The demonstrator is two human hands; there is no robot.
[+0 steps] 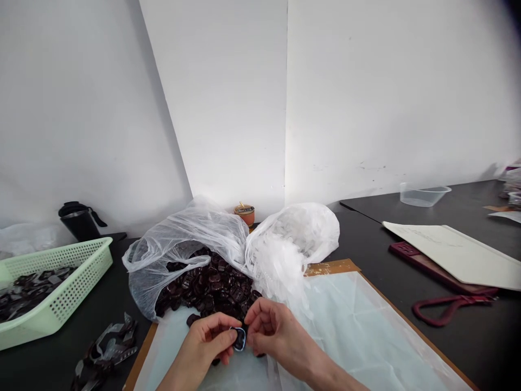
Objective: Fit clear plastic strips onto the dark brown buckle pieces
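Observation:
My left hand [211, 339] pinches a small dark, glossy rounded piece [240, 339] with a pale shining rim between thumb and fingertips. Close against its right side is my right hand [271, 331], fingers curled and thumb pressed in; whatever they hold is hidden. Just beyond both hands, a heap of similar dark brown pieces [211, 282] spills from a clear plastic bag [163, 260] onto a pale sheet [345, 320]. To the right of that heap, many small translucent pieces [280, 266] pour out of a second plastic bag [321, 228].
A green basket [77, 288] of dark and clear pieces stands left, with a loose cluster of pieces [108, 345] beside it. Behind are a black tumbler [79, 220] and a small orange pot [245, 216]. At right lie a notebook [456, 252], a maroon phone case with strap [435, 269] and a clear tub [423, 195].

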